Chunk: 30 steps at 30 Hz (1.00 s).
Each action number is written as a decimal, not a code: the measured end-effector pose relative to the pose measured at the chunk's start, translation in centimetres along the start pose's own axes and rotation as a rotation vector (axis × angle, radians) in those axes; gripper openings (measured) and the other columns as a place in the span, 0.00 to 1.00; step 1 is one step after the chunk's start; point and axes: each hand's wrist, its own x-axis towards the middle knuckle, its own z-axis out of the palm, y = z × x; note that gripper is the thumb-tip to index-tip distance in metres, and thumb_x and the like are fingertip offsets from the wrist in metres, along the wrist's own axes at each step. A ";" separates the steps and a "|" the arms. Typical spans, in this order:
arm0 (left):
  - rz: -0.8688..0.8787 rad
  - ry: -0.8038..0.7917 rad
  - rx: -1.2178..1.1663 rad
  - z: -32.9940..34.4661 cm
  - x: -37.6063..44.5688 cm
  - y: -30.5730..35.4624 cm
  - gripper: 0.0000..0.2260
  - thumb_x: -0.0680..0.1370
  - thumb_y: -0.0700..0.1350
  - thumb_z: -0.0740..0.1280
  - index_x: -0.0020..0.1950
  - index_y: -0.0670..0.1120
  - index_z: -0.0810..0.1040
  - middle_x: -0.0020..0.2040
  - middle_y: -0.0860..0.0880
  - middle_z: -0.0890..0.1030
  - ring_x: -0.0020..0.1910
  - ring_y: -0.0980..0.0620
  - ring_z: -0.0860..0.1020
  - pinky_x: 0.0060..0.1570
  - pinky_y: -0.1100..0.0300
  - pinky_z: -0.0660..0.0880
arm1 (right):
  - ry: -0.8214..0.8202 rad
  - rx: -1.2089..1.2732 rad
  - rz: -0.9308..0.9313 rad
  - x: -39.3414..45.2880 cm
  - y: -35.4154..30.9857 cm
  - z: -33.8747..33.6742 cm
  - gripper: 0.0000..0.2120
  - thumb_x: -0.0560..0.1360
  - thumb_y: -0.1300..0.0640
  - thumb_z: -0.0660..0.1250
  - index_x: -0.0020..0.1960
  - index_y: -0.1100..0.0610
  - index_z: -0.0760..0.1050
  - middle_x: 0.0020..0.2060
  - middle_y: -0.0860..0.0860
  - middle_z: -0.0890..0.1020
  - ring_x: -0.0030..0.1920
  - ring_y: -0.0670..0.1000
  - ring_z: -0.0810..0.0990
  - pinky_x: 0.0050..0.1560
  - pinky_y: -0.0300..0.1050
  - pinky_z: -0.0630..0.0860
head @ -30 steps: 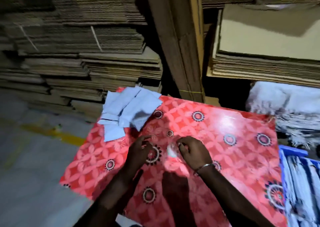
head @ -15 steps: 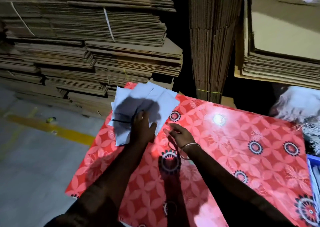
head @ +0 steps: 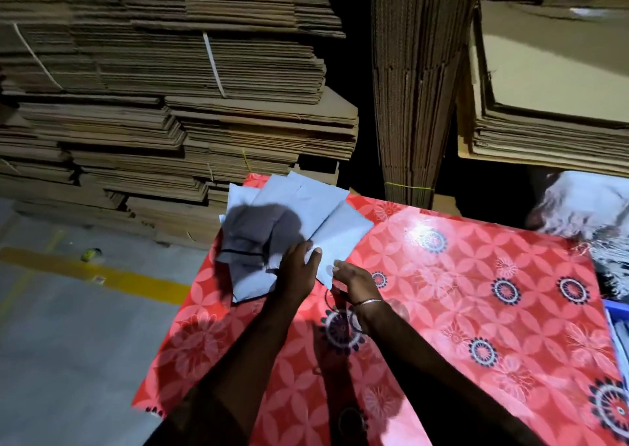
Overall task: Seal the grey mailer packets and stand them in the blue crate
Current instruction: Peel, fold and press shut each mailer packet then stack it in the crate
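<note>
Several grey mailer packets (head: 292,207) lie in a loose pile at the far left corner of the table with the red flowered cloth (head: 459,292). My left hand (head: 297,270) grips the near edge of the rightmost packet (head: 340,234), thumb on top. My right hand (head: 354,280) touches that packet's near corner with its fingertips. A shadow covers the left part of the pile. Only a sliver of the blue crate (head: 617,326) shows at the right edge, with packets standing in it.
Stacks of flattened cardboard (head: 170,105) rise behind the table, with an upright bundle (head: 412,105) at its far edge. A white woven sack (head: 585,214) sits at the right. Grey floor with a yellow line (head: 102,275) lies to the left.
Both hands left the middle of the table and reached forward to the packet pile. The left hand slid right onto the rightmost packet, and the right hand came up to its corner.
</note>
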 end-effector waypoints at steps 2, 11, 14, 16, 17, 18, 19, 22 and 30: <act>0.045 -0.080 -0.053 0.9 -1.0 0.7 0.13 0.83 0.46 0.66 0.62 0.39 0.81 0.60 0.41 0.82 0.63 0.45 0.77 0.62 0.60 0.69 | 0.018 -0.015 -0.067 -1.0 0.9 -2.1 0.14 0.69 0.55 0.72 0.50 0.63 0.81 0.41 0.56 0.77 0.42 0.54 0.73 0.43 0.47 0.71; 0.220 -0.483 -0.045 9.2 -5.8 4.9 0.23 0.80 0.57 0.60 0.51 0.38 0.82 0.48 0.41 0.84 0.51 0.47 0.80 0.58 0.52 0.73 | 0.291 -0.050 -0.206 -6.6 7.7 -12.8 0.12 0.73 0.59 0.75 0.56 0.51 0.82 0.57 0.55 0.82 0.62 0.57 0.80 0.70 0.59 0.72; 0.291 -0.558 -0.002 12.6 -7.3 7.0 0.30 0.77 0.63 0.55 0.48 0.36 0.81 0.46 0.39 0.83 0.49 0.44 0.80 0.54 0.49 0.73 | 0.395 -0.048 -0.233 -8.2 9.3 -15.6 0.14 0.76 0.65 0.71 0.53 0.47 0.82 0.56 0.55 0.82 0.61 0.57 0.79 0.69 0.60 0.71; 0.311 -0.596 -0.005 14.7 -8.6 8.0 0.31 0.76 0.63 0.55 0.47 0.35 0.80 0.46 0.36 0.82 0.48 0.42 0.80 0.53 0.48 0.74 | 0.437 0.001 -0.228 -9.2 10.1 -16.9 0.10 0.72 0.56 0.73 0.50 0.43 0.84 0.56 0.55 0.83 0.61 0.57 0.80 0.68 0.62 0.72; 0.314 -0.614 -0.006 15.6 -9.2 8.4 0.31 0.76 0.63 0.56 0.47 0.35 0.80 0.45 0.37 0.82 0.47 0.43 0.80 0.52 0.48 0.74 | 0.465 0.041 -0.216 -9.4 10.7 -17.6 0.10 0.70 0.54 0.73 0.51 0.44 0.84 0.56 0.55 0.83 0.60 0.57 0.80 0.67 0.62 0.73; 0.317 -0.632 -0.010 16.3 -9.8 8.8 0.30 0.76 0.63 0.56 0.46 0.36 0.80 0.44 0.39 0.82 0.45 0.45 0.79 0.51 0.49 0.74 | 0.488 0.074 -0.201 -9.6 10.9 -18.0 0.10 0.72 0.56 0.73 0.52 0.45 0.84 0.56 0.55 0.83 0.60 0.57 0.81 0.67 0.63 0.73; 0.326 -0.646 -0.015 17.0 -10.4 9.1 0.28 0.76 0.62 0.58 0.44 0.36 0.79 0.42 0.40 0.81 0.43 0.48 0.78 0.50 0.49 0.73 | 0.503 0.094 -0.200 -9.6 11.2 -18.6 0.11 0.74 0.59 0.72 0.53 0.47 0.84 0.56 0.56 0.83 0.60 0.57 0.81 0.67 0.62 0.73; 0.347 -0.650 -0.008 18.0 -11.5 9.4 0.22 0.79 0.55 0.60 0.44 0.35 0.79 0.42 0.37 0.81 0.43 0.47 0.77 0.49 0.49 0.72 | 0.484 0.087 -0.183 -9.5 12.1 -19.8 0.12 0.72 0.54 0.73 0.53 0.43 0.84 0.57 0.58 0.82 0.56 0.56 0.80 0.65 0.58 0.73; 0.442 -0.460 0.069 17.8 -10.3 5.6 0.18 0.78 0.52 0.60 0.49 0.39 0.83 0.49 0.44 0.82 0.52 0.46 0.79 0.54 0.51 0.75 | 0.456 -0.137 -0.312 -12.8 8.7 -22.8 0.15 0.78 0.67 0.67 0.49 0.48 0.85 0.47 0.46 0.88 0.50 0.48 0.85 0.53 0.43 0.78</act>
